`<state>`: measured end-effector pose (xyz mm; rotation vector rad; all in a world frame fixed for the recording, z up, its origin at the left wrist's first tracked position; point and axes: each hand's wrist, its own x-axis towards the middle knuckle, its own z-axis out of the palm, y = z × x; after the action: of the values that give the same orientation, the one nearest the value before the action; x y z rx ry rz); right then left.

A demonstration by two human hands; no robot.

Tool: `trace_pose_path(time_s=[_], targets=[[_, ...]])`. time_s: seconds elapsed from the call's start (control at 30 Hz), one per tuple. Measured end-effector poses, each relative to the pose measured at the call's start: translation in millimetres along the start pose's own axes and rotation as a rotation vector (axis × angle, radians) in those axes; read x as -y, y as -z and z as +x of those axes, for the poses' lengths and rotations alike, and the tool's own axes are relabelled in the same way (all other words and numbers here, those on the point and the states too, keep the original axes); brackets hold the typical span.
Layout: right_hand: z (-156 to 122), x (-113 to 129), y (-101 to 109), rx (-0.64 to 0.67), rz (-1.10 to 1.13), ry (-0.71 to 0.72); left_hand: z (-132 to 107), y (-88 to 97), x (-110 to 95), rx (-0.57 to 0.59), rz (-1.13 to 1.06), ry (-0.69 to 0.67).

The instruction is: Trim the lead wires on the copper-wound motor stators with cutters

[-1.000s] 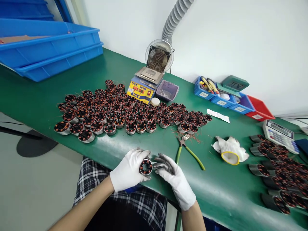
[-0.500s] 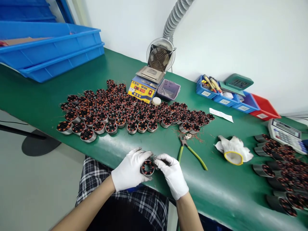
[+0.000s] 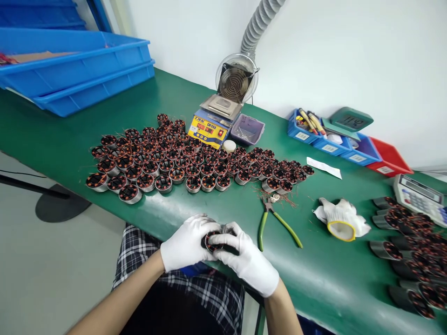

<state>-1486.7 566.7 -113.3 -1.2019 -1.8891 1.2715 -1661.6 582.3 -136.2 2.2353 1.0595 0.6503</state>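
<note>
Both my hands wear white gloves and meet at the near edge of the green table [image 3: 314,274]. My left hand [image 3: 186,242] is closed around a small round motor stator [image 3: 210,240] with copper windings. My right hand [image 3: 244,258] lies over the stator from the right, its fingers curled across the top and hiding most of it. Several finished stators [image 3: 181,160] stand in rows on the table beyond my hands. Green-handled pliers [image 3: 275,221] lie just right of my right hand.
A spare glove [image 3: 342,218] lies to the right, with more stators [image 3: 412,246] at the far right. A yellow solder pot [image 3: 209,128], fan [image 3: 236,83], small parts bins [image 3: 335,139], calculator [image 3: 421,197] and stacked blue trays [image 3: 77,70] line the back.
My right hand has moved left over the stator, from touching its side to covering its top. The left hand has stayed on the stator.
</note>
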Motion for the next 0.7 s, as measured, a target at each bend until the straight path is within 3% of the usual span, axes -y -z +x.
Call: trace_pose_path(time_s=[0.17,0.33,0.43,0.53,0.7], targets=[[4.5,-11.4,-6.9,-0.162,0.101,-0.105,-0.5,-0.8,-0.5,-0.021,-0.014,0.007],[-7.4,-23.2,-12.1,-0.377,0.225,-0.251,0.0,-3.3,2.1,-0.024,0.005,0.007],[-14.6,-22.8,-16.3,-0.428,0.208,-0.305,0.6,-2.9,1.6,-0.024,0.021,0.01],[-22.8,-18.5,-21.6,-0.422,0.022,-0.237,-0.8,-3.1,-0.2,-0.036,0.04,0.004],[-39.5,-25.1,-30.4,-0.419,-0.588,-0.008,-5.0,-9.2,-1.9,-0.128,0.093,0.017]])
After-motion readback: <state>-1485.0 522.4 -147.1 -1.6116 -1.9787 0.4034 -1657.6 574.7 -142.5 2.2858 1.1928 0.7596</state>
